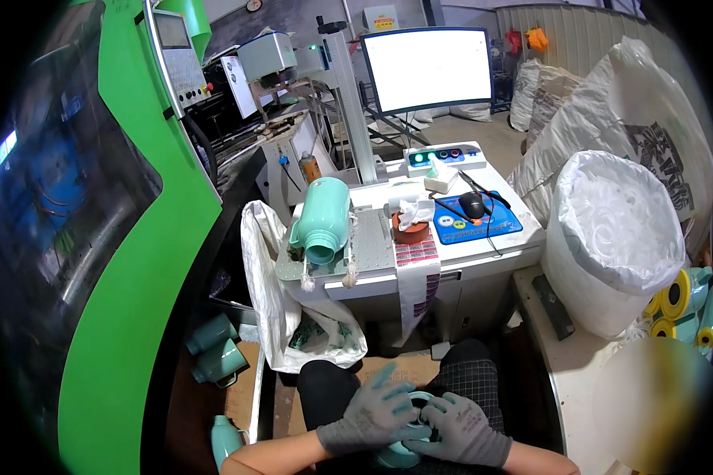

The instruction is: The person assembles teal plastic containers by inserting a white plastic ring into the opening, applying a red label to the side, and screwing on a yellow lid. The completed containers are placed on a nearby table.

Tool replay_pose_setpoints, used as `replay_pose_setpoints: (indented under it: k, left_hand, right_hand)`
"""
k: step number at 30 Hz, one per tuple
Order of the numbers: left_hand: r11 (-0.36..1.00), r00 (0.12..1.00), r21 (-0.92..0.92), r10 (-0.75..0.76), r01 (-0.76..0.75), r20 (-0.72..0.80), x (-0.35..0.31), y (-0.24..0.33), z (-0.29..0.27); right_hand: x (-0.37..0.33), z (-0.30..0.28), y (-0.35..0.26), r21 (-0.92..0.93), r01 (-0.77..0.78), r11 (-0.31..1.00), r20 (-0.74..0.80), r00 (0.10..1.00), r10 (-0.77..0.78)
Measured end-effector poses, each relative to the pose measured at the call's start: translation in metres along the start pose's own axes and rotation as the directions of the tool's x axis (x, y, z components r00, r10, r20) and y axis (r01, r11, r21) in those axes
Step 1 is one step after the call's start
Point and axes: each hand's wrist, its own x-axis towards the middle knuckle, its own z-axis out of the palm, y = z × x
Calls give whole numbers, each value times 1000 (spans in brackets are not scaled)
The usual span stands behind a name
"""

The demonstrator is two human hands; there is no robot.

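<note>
A teal jug (398, 456) is between my legs, mostly hidden by my hands, with its ring-shaped mouth and dark inside showing between them. My left hand (372, 416), in a grey glove with teal fingertips, lies against the jug's left side, its fingers spread and its thumb across the front. On the right, my gloved right hand (461, 431) has its fingers bent around the jug near the mouth. Whether a small part is under the fingers cannot be seen. Another teal jug (329, 210) lies on the perforated metal plate (368, 237), mouth toward me.
Ahead stands a white worktable (487, 245) with a monitor (428, 71), a mouse (472, 205) and a roll of tape (410, 228). A white sack (265, 317) hangs at its left. A lined bin (602, 261) stands right. Several teal jugs (222, 360) lie low left, beside a green machine (135, 301).
</note>
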Motion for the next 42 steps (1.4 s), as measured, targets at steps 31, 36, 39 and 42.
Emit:
replay_pose_setpoints:
  k: [31, 36, 39, 42]
  left_hand:
    - [988, 877, -31, -122, 154, 465, 48, -13, -35]
    - [992, 828, 41, -125, 123, 546, 56, 0, -44]
    - [988, 896, 93, -150, 122, 419, 46, 3, -30]
    - [992, 933, -14, -113, 125, 342, 39, -1, -27]
  right_hand:
    - [-7, 25, -13, -78, 118, 990, -265, 955, -135]
    - [-5, 24, -20, -45, 117, 992, -294, 948, -126]
    - [-3, 25, -20, -82, 96, 992, -295, 948, -116]
    - [-2, 22, -21, -70, 63, 996, -257, 963, -79]
